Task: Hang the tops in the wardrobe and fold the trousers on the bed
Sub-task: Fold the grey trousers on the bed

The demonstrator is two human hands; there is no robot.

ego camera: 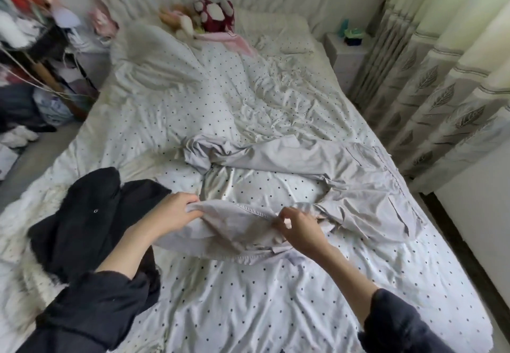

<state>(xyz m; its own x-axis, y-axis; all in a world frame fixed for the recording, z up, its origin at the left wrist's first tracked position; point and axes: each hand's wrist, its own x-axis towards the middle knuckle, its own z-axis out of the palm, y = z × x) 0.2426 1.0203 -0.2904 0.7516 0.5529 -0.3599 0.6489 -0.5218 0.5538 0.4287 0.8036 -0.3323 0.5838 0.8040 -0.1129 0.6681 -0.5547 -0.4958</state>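
Pale grey trousers (358,176) lie spread across the dotted white bed (262,311), waist towards the right edge, one leg running left across the middle and the other curving towards me. My left hand (172,210) is shut on the hem end of the near leg. My right hand (299,227) pinches the same leg a little further along. A black garment (91,220) lies crumpled on the bed just left of my left forearm.
A rumpled duvet and pillows (154,57) fill the head of the bed, with soft toys (215,15) and pink cloth. A cluttered rack of clothes (30,48) stands at the left. A white bedside table (347,48) and leaf-patterned curtains (441,90) are at the right.
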